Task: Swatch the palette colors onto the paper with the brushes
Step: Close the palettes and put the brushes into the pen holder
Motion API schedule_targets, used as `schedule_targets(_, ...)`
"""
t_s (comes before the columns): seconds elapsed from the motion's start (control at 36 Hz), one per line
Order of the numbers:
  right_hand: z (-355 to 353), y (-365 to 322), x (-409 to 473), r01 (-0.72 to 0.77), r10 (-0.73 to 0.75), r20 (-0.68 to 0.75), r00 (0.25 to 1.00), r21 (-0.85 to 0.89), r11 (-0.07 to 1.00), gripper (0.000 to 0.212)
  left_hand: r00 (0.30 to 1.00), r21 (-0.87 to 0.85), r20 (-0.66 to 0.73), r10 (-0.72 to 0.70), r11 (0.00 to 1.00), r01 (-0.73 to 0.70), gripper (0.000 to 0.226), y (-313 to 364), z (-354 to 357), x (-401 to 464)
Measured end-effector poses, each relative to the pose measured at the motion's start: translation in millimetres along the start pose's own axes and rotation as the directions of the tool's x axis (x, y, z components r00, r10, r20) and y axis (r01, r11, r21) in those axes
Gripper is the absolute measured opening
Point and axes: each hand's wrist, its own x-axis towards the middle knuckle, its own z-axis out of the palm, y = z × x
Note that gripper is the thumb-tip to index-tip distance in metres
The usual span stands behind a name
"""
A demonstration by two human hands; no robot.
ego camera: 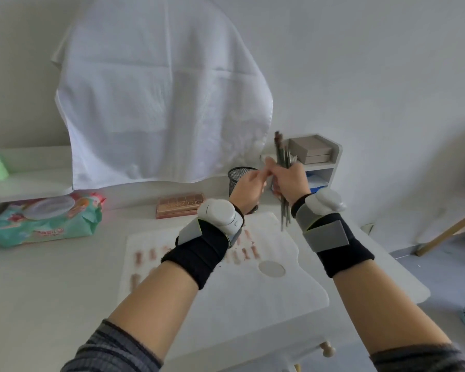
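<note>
The brushes (283,167) are motion-blurred past counting, the left hand (249,187) hides most of the mesh cup (238,175), the left forearm covers some swatches on the paper (253,296), and the palette (180,204) lettering is unreadable.

left hand (249,187): raised, fingers curled, fingertips meeting the right hand | right hand (290,181): raised, fingers wrapped round a bundle of brushes (283,162) | both forearms extended forward, black wrist bands with grey-white devices

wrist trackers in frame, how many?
2: one tracker strapped on the left wrist, one tracker on the right wrist, both above the paper. None seem hidden.
</note>
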Motion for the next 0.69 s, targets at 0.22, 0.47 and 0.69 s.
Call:
schedule_targets(0.22, 14.4, -38.2, 44.3, 0.13, -0.11, -0.087, 0.99, 0.283, 0.95, 0.044, 0.964, 0.192, -0.21, 0.165, 0.973, -0.125, 0.032, 20.0, -28.4, 43.9)
schedule_targets(0.47, 48.3, -22.7, 85.1, 0.105, -0.068, -0.109, 0.992, 0.382, 0.918, 0.043, 0.996, 0.272, -0.066, -0.053, 0.96, 0.069, 0.073, -24.9, -59.2, 65.2)
schedule_targets(0.69, 73.0, 20.3, 93.3, -0.057, 0.065, -0.022, 0.998, 0.245, 0.968, 0.046, 1.0, 0.245, -0.001, 0.0, 0.97, 0.0, 0.091, -51.5, -48.2, 68.0)
